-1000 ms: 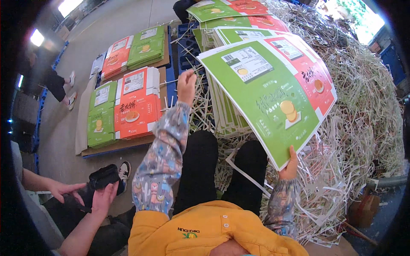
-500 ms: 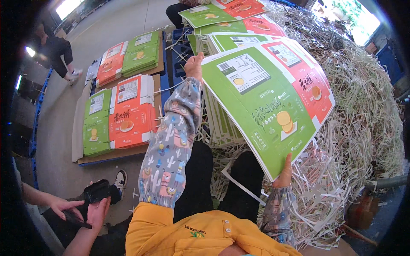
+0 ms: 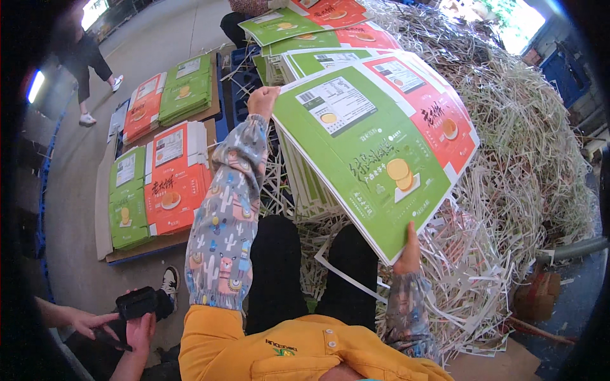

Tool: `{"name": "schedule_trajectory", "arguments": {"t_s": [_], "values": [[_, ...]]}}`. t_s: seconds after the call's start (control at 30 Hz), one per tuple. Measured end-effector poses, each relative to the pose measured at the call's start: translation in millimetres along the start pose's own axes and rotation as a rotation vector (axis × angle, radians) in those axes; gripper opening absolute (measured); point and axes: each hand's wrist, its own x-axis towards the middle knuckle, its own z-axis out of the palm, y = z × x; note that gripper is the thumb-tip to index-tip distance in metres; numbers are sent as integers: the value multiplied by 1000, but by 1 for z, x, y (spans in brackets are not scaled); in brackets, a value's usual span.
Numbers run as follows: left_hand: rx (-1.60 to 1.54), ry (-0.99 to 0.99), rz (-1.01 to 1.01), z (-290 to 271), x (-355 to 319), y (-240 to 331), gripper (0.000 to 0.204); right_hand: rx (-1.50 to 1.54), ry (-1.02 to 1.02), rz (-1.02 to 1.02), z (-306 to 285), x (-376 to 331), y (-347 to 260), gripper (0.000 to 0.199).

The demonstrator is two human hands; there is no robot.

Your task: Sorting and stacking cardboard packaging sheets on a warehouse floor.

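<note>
A small stack of large printed card sheets [image 3: 356,152], green on one side and red on the other, is tilted in front of my body. My left hand [image 3: 262,101] grips the upper left corner with the fingers closed. At the bottom corner my right hand [image 3: 408,254] clasps the edge, thumb on top and the other fingers hidden underneath. Behind and partly under these sheets stands a taller stack of similar sheets [image 3: 298,171], its white edges showing. More green and red sheets [image 3: 279,26] lie fanned out at the back.
Stacks of cut green and red card blanks [image 3: 180,171] sit on a pallet to the left. A big heap of shredded paper trimmings [image 3: 534,146] fills the right. Another person's hands [image 3: 136,333] hold a dark device at lower left; a walking person [image 3: 86,66] is farther off.
The view has shifted a little, so the surroundings sit farther left. Both hands keep hold of the sheets, which stay similarly tilted. The person at far left has stepped along.
</note>
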Motion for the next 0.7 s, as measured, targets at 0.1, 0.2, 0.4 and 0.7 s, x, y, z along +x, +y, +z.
{"name": "schedule_trajectory", "arguments": {"t_s": [0.1,0.2,0.4,0.7], "values": [[190,28,174,5,-14,12,24,-132,91,-70,-9,14,6,42],[225,-50,177,-15,-11,4,23,58,-31,21,-3,5,5,40],[-101,-133,70,-14,-19,14,19,-36,32,-44,-9,2,1,40],[-168,79,68,-30,-47,8,36,-48,-44,-26,-5,-1,-8,39]]}}
